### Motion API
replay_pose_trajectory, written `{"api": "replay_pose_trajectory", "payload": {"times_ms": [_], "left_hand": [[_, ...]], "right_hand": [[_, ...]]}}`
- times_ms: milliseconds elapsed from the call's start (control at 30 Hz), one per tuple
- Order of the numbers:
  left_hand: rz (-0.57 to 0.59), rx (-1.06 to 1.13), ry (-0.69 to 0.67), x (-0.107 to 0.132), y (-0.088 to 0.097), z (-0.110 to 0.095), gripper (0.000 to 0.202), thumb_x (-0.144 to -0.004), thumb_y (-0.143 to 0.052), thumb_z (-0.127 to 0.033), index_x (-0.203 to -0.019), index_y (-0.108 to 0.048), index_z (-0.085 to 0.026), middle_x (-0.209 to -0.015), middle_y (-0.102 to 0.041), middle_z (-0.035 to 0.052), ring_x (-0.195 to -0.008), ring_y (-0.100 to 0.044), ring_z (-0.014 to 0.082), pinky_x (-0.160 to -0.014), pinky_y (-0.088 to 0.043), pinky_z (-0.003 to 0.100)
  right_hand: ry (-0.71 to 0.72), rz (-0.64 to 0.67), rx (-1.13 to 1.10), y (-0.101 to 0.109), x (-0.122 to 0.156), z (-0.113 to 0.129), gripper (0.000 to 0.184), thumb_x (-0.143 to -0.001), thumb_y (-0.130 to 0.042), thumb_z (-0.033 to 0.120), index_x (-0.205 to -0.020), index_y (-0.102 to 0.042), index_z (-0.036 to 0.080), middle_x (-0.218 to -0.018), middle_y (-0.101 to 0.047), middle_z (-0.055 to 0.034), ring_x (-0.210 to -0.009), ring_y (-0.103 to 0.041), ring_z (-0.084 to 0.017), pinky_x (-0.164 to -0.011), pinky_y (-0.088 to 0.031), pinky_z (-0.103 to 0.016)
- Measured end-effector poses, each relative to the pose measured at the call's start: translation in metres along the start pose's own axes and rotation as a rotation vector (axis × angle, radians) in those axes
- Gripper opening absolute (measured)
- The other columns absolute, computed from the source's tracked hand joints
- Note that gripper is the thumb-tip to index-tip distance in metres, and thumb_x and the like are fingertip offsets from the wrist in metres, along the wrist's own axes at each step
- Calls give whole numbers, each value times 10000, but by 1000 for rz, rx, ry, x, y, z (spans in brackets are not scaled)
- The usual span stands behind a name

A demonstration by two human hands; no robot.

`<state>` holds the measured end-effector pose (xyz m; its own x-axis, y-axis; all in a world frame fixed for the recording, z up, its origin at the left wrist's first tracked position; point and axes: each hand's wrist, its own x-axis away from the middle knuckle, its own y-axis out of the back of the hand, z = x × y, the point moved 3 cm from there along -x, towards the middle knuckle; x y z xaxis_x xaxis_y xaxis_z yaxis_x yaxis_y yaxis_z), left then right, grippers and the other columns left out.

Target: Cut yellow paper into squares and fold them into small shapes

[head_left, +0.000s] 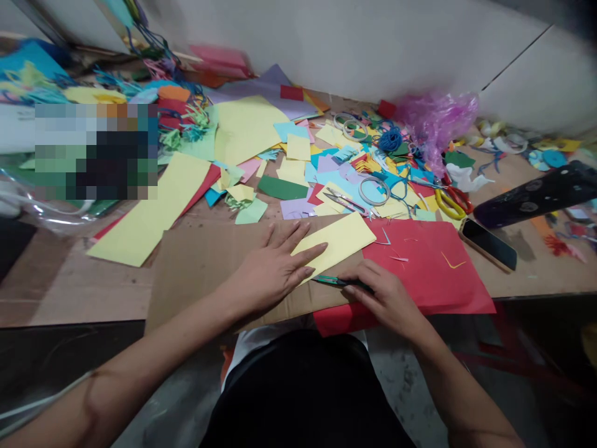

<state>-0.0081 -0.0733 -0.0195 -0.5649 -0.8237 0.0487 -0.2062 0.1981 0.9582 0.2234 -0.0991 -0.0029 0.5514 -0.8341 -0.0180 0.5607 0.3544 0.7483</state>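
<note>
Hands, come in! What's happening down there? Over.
Left hand flat on yellow paper. Right hand gripping green tool at paper's edge. Red sheet beneath it, phone apart.

left hand [275,264] flat (spread), right hand [380,295] curled

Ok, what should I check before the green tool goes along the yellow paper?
1. Left hand lies flat on the yellow paper, pinning it: ok.
2. Right hand grips the green tool at the paper's near edge: ok.
3. Cardboard lies under the paper: ok.
4. Left fingertips sit close to the tool's tip: probably not ok.
5. The tool's blade is hidden: cannot tell.
6. Phone lies well off to the right: ok.
</note>
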Motion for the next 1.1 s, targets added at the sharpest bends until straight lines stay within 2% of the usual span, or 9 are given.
{"api": "replay_pose_trajectory", "payload": {"times_ms": [100,300,467,933,1100], "left_hand": [[5,-6,-25,3,1,4,497,-1064,-312,-459,-1560,-315,-430,-1709,-131,1,-1566,-160,256,-1250,-72,539],[-38,-30,3,4,-5,4,499,-1062,-333,-441,-1560,-313,-433,-1707,-148,20,-1564,-168,263,-1246,-47,572],[-11,-18,18,3,-4,1,508,-1058,-339,-461,-1563,-313,-417,-1707,-136,41,-1566,-150,264,-1241,-70,594],[3,-3,25,2,-4,1,508,-1056,-363,-434,-1561,-327,-409,-1710,-142,35,-1565,-158,281,-1236,-66,610],[-18,41,20,3,2,1,519,-1047,-391,-423,-1560,-350,-355,-1695,-224,58,-1553,-202,283,-1238,-86,586]], "right_hand": [[1,-10,-6,1,-1,0,163,-1014,-544,289,-1071,-674,209,-929,-659,-66,-867,-627,-203,-733,-481,-296],[21,15,-63,-1,-1,2,182,-1019,-534,315,-1088,-672,218,-938,-681,-75,-869,-639,-210,-735,-491,-306],[12,39,-57,-6,1,4,179,-1019,-539,302,-1101,-670,212,-943,-693,-70,-868,-646,-207,-741,-487,-308],[137,71,0,-23,-2,27,170,-1030,-507,250,-1110,-651,211,-934,-690,-67,-857,-618,-201,-716,-439,-307],[132,74,-54,-17,3,24,167,-1025,-524,254,-1120,-652,206,-940,-683,-66,-864,-615,-198,-726,-448,-305]]}}
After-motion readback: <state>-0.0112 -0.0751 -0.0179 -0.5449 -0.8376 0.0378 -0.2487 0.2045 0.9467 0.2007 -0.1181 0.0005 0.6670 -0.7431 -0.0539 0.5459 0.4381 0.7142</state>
